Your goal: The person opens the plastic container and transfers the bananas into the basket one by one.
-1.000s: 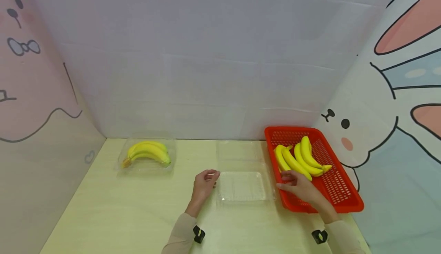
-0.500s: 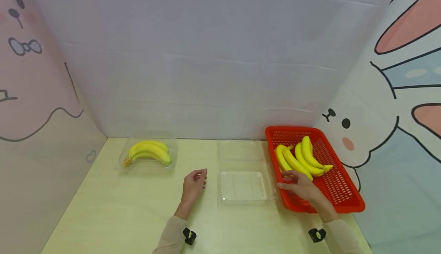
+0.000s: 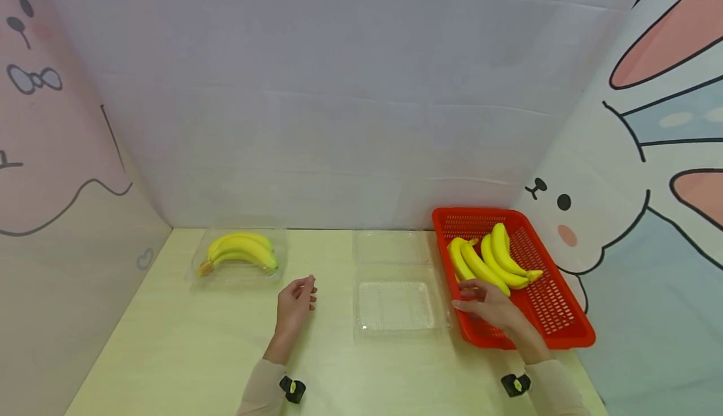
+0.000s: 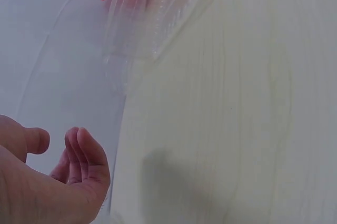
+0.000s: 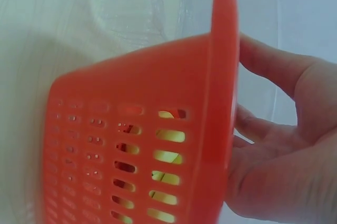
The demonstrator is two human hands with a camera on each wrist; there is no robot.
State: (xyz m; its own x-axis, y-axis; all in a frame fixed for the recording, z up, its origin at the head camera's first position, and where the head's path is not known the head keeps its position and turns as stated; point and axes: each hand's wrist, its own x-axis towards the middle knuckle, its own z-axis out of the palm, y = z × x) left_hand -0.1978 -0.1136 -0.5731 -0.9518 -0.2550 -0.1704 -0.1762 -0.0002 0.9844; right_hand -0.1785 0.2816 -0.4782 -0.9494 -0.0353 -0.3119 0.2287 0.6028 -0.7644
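In the head view my left hand (image 3: 295, 303) is over the table between two clear plastic containers, its fingers loosely curled around nothing. The left wrist view shows a gap between thumb and fingers (image 4: 89, 155). My right hand (image 3: 491, 309) is over the left side of a red basket (image 3: 565, 334), its fingertips beside the nearest bunch of bananas (image 3: 480, 265). In the right wrist view the basket wall (image 5: 158, 71) hides part of the fingers, and a gap shows between thumb and fingers; contact with the bananas cannot be made out. A second bunch (image 3: 503, 256) lies alongside.
An opened clear plastic container (image 3: 395, 306) lies mid-table, left of the basket. At the back left, another clear container (image 3: 226, 278) holds a bunch of bananas (image 3: 243, 250). Cloth walls (image 3: 339, 121) with cartoon prints at the sides enclose the table.
My left hand has moved left, away from the opened container's edge, over the table. The right hand stays at the basket, almost unmoved.
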